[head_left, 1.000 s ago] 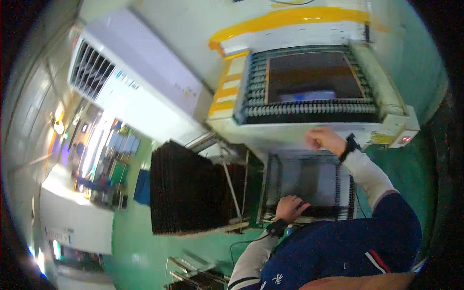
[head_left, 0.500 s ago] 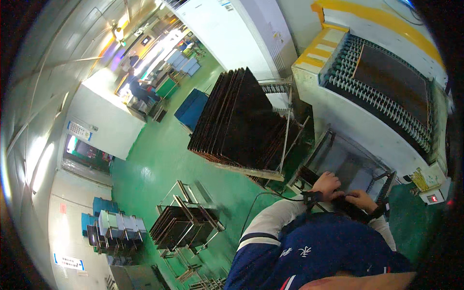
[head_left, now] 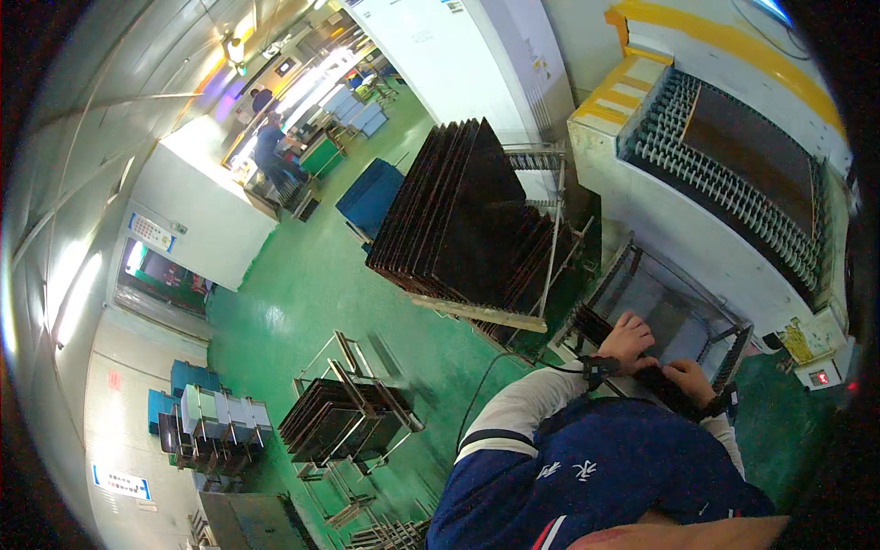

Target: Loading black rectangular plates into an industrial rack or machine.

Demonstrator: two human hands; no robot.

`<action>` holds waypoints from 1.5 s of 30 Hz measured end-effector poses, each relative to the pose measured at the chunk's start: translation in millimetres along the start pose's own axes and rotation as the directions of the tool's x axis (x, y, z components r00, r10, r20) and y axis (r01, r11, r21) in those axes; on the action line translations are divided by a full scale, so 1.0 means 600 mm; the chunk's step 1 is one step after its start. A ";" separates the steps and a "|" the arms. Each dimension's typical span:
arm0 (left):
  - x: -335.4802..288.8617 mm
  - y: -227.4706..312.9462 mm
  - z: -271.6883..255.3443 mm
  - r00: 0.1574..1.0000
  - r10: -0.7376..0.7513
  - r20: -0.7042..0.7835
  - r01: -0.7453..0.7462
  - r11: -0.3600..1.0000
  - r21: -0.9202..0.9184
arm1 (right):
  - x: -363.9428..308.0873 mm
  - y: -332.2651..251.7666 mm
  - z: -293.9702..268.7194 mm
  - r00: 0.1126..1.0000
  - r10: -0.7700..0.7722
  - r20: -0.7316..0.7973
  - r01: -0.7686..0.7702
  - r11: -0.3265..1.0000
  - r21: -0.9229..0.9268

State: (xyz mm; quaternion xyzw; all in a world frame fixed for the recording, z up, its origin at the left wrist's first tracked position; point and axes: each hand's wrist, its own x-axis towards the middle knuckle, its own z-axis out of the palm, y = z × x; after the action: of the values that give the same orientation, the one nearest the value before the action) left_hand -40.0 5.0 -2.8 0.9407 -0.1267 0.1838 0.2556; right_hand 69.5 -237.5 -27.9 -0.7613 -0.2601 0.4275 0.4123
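Close in front of my body stands a metal frame rack point(head_left: 701, 295) with a grey flat bottom. Dark thin panels point(head_left: 662, 387) stand in its near side, partly hidden by my hands and chest. My left hand point(head_left: 627, 342) is bent over the edges of these panels, its fingers curled and its thumb side turned down. My right hand point(head_left: 690, 381) closes on the panels' right part, fingers bent. The fingertips of both hands are partly hidden. Dark straps circle both wrists, and a black cable runs from the left one.
A tall rack of large dark panels point(head_left: 449, 220) stands ahead-left. To the right is a roller conveyor machine point(head_left: 724, 174) carrying one dark panel point(head_left: 752, 151). A smaller panel rack point(head_left: 344, 417) and blue bins point(head_left: 371, 197) stand on the green floor. A person point(head_left: 272, 151) works far off.
The view has shifted slightly, so the surroundings sit a little differently in the picture. Both hands stay at the dark panels, with the left hand's fingers a bit more raised.
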 end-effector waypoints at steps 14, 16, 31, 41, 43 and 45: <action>-0.022 0.001 0.005 0.991 -0.079 0.104 0.075 0.996 0.039 | -0.010 -0.035 0.017 0.985 -0.025 -0.172 0.013 0.998 -0.068; -0.018 0.004 0.002 0.987 -0.087 0.136 0.084 0.996 0.031 | 0.007 0.002 0.024 0.964 -0.132 -0.232 0.090 0.979 -0.184; -0.013 0.014 -0.009 0.997 -0.055 0.058 0.055 0.998 0.002 | 0.023 0.018 0.046 0.891 -0.330 -0.312 0.143 0.855 -0.498; -0.001 0.010 -0.010 0.978 -0.113 0.173 0.118 0.993 -0.019 | 0.044 0.027 0.027 0.973 -0.096 -0.211 -0.005 0.902 -0.433; -0.001 0.007 -0.012 0.976 -0.116 0.182 0.121 0.992 -0.018 | 0.053 0.029 0.024 0.981 -0.058 -0.184 -0.025 0.909 -0.417; 0.000 0.006 -0.010 0.977 -0.116 0.181 0.122 0.992 -0.026 | 0.059 0.037 0.021 0.986 -0.052 -0.159 -0.017 0.917 -0.399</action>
State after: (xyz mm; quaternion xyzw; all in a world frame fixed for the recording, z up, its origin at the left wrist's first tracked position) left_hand -43.0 5.1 3.5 0.9544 -0.0960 0.0805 0.2711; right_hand 77.4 -217.8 -65.8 -0.8600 -0.3133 0.2965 0.2724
